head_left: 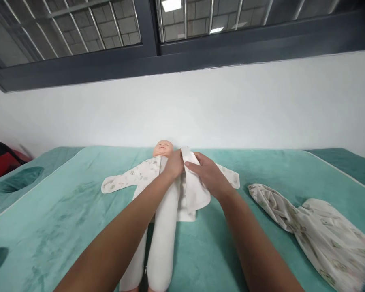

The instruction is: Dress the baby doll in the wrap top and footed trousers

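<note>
Right hand (211,172) pinches the smooth white flap (197,194) of the printed shirt (148,168); left hand (173,165) sits beside it, grip hidden, can't tell; round-headed doll (167,211) lies centre on plush green bedding (63,202).

Has on the bed (63,231) a doll (164,223) lying centrally, head toward the wall (246,109) below the window (152,59), shirt (147,172) spread about its upper body, with a second garment (325,233) off to the right.
</note>
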`<state>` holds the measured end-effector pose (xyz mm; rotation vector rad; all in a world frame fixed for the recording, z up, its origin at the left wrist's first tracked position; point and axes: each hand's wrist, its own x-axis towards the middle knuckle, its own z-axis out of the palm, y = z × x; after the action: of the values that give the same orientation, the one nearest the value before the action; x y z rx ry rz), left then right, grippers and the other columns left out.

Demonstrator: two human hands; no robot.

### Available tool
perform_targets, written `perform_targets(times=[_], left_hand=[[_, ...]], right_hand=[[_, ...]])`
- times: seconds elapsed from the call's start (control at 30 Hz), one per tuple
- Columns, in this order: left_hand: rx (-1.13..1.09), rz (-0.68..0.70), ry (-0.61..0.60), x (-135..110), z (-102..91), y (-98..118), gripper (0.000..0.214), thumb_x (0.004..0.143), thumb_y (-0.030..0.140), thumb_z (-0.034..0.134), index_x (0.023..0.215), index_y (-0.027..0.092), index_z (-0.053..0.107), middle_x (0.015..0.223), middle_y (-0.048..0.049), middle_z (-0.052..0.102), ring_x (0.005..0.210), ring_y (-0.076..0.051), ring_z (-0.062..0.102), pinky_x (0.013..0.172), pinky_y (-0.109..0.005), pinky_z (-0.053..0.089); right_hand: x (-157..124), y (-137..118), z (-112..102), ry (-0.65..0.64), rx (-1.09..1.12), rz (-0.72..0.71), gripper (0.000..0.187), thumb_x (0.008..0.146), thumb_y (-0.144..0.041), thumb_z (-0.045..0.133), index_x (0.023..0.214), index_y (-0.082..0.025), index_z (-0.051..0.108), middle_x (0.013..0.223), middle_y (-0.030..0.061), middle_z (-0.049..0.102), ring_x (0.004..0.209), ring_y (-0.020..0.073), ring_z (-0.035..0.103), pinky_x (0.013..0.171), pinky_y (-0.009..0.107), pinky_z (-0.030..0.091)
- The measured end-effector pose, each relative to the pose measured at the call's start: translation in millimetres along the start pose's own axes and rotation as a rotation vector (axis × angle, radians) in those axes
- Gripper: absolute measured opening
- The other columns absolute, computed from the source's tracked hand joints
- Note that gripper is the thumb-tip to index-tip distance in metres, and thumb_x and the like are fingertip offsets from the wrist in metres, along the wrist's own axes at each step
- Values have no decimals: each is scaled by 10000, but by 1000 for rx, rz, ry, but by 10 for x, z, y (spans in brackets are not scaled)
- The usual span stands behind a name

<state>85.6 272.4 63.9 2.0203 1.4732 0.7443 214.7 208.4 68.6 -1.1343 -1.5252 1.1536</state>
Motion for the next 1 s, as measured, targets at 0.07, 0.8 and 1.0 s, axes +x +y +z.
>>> perform_targets(times=[0.07, 0.8, 1.0], left_hand=[[-126, -26, 40, -58, -190, -8, 294, 895, 323, 391, 962, 144, 614, 851, -69, 672, 784, -187, 639, 701, -296, 511], [199, 239, 206, -926, -661, -508, 308, 915, 229, 436, 1153, 195, 628, 1372, -82, 541, 1296, -216, 449, 1102, -405, 358], [-68, 263, 36, -1762, -574, -421, 359, 960, 349, 388, 1198, 253, 640, 1416, -32, 521, 1389, -183, 366, 1175, -433, 270]], right_hand=[[-4, -7, 115, -14, -10, -66, 397, 816, -345, 554, 1193, -226, 598, 1188, 36, 639, 1095, 236, 579, 925, 355, 456], [-511, -427, 771, -345, -475, -290, 244, 902, -250, 432, 969, -267, 666, 941, -4, 684, 832, 167, 616, 734, 291, 455], [-705, -37, 128, 173, -965, -360, 311, 908, -281, 426, 1131, -189, 624, 1182, 113, 638, 1128, 268, 559, 968, 426, 419]])
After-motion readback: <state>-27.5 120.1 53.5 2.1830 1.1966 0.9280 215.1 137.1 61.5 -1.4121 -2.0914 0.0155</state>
